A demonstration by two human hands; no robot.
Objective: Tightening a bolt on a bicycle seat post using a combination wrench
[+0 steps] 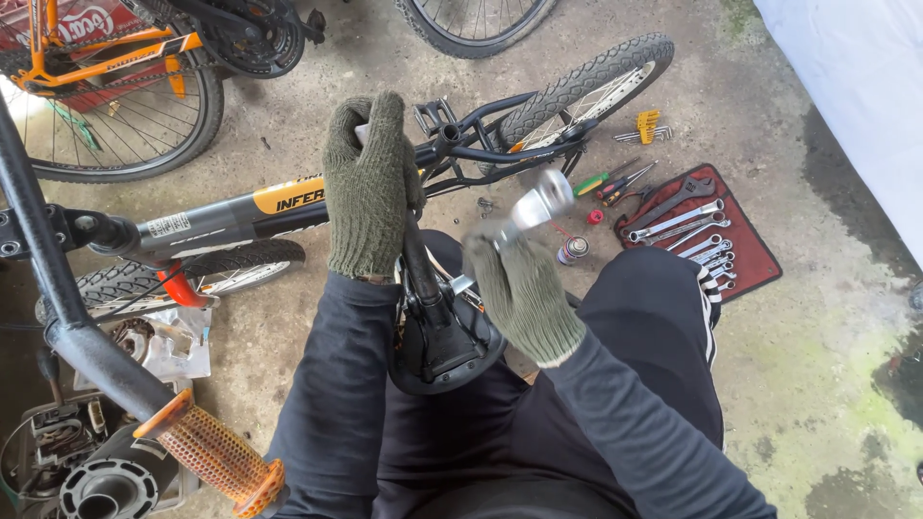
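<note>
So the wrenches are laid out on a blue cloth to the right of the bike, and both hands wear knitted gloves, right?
Not quite: the cloth under the wrenches is red, not blue, as the head view shows. Both the left hand and right hand do wear knitted gloves.

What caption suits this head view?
Gloved left hand steadies a bicycle crank arm; right hand holds a silver tool.

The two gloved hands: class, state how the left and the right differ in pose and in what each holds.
The left hand is raised, fingers upward, wrapped round the bike's crank arm. The right hand sits lower and nearer the person, tilted, gripping a shiny metal tool. The left looks sharp; the right and its tool look blurred. Both wear the same green knitted gloves.
</note>
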